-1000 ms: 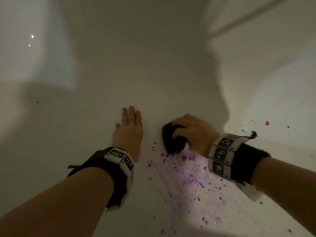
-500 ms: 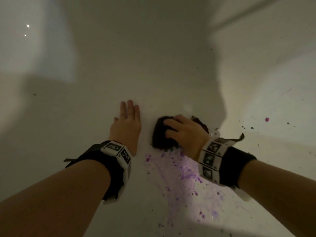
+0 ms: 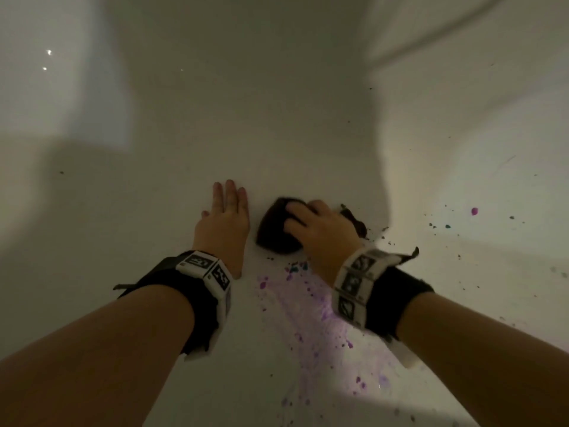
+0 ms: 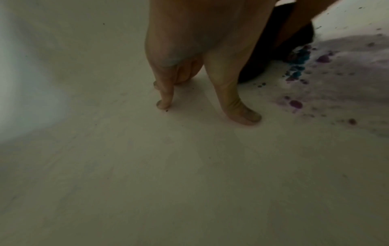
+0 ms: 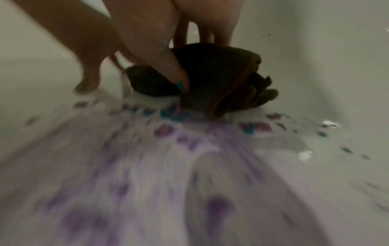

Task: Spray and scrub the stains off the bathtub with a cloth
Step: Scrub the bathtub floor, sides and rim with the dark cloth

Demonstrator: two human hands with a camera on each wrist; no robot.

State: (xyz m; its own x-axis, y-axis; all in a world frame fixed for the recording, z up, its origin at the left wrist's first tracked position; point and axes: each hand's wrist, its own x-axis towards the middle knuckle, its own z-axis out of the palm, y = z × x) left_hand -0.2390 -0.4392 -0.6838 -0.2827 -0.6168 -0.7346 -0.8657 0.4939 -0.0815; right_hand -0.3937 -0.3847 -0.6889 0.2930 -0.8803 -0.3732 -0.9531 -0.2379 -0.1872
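Pressing flat on the white bathtub (image 3: 277, 103), the left hand (image 3: 223, 229) lies with straight fingers (image 4: 166, 93) spread on the bare floor of the tub, holding nothing. Just to its right, apart from it, the right hand (image 3: 320, 232) grasps a dark bunched cloth (image 3: 277, 232), fingers curled over the top and the thumb (image 5: 168, 69) dug into its ribbed folds. The cloth sits on the tub floor at the far edge of the stains (image 3: 323, 318), a pale purple smear with darker purple and teal blots that runs back between the forearms. Both wrists carry black bands with white marker blocks (image 3: 203, 263). Further right, small dark specks (image 3: 446, 226) and one purple dot (image 3: 474, 211) scatter over the tub's sloping side. The light is dim, with soft shadows across the tub.
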